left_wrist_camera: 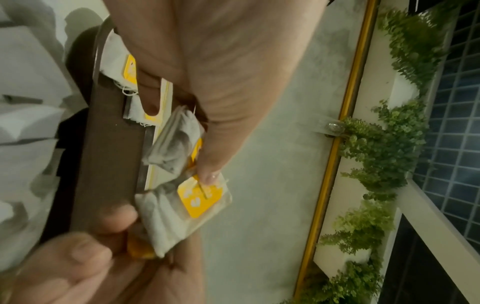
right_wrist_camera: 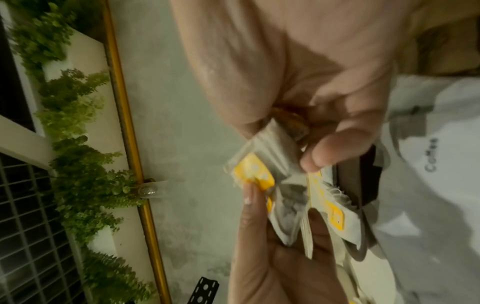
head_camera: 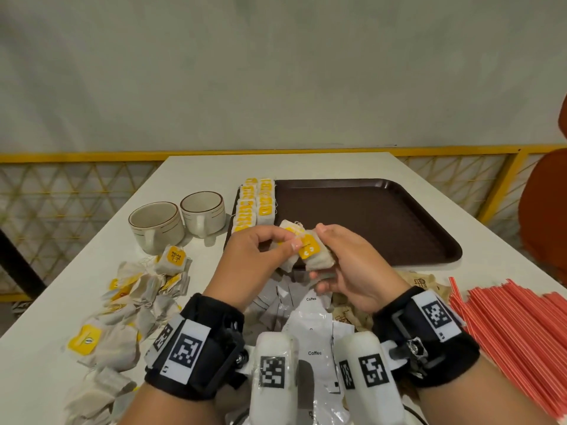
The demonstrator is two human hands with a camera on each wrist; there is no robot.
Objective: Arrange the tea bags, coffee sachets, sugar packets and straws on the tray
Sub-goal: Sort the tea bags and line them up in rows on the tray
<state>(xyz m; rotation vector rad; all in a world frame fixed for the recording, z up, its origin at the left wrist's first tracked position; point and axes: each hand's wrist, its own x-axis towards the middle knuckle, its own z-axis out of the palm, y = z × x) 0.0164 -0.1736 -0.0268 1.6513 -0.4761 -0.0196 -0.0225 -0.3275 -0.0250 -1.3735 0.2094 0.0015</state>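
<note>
Both hands hold a small bunch of tea bags (head_camera: 308, 251) with yellow tags just above the near left corner of the brown tray (head_camera: 383, 216). My left hand (head_camera: 260, 256) pinches them between thumb and fingers; in its wrist view the thumb tip sits on a tagged bag (left_wrist_camera: 187, 207). My right hand (head_camera: 346, 265) grips the same bunch (right_wrist_camera: 265, 170) from the right. Two rows of tea bags (head_camera: 256, 205) lie along the tray's left edge. Loose tea bags (head_camera: 132, 289) are heaped at the left, white coffee sachets (head_camera: 310, 326) lie under my wrists, and red straws (head_camera: 515, 326) lie at the right.
Two beige cups (head_camera: 178, 222) stand left of the tray. Brown paper packets (head_camera: 420, 285) lie between the sachets and the straws. An orange chair (head_camera: 546, 210) is at the table's right side. A yellow-framed rail (head_camera: 76, 191) runs behind the white table (head_camera: 199, 173).
</note>
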